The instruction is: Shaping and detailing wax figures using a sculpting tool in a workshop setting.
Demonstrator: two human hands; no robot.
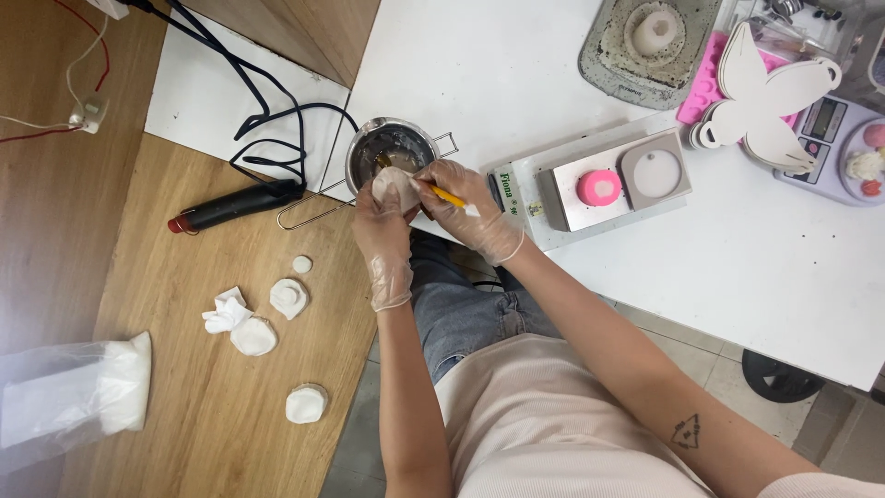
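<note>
- While the left hand [383,221], in a thin clear glove, is curled shut around a pale round moulded piece [395,188], it holds that piece right at the near rim of the small metal pot [392,148] — a spot where, I judge, anything scraped off would drop into the pot and not onto the table
- Beside it, the right hand [470,212], gloved too, pinches a slim yellow tool [446,195] between fingers and thumb; its tip meets the piece's edge, so the two hands work against each other, one steadying, one scraping or trimming
- Both forearms come up over the lap, which keeps the work close to the body and above the gap between the two tables
- The pot sits at the corner of the white table [516,83], its long wire handle [309,207] jutting out over the wooden table [184,387] — within reach, yet clear of the hands
- Just left of the handle lies a black heat tool with a red tip [230,207], its cable looping away, set aside
- On the wood, well apart from the hands, lie several white round castings [289,297] and a crumpled white tissue [224,312], seemingly set out apart so they do not touch
- Right of the hands stands a grey block with a pink mould [599,187] and a round white disc [657,173]
</note>
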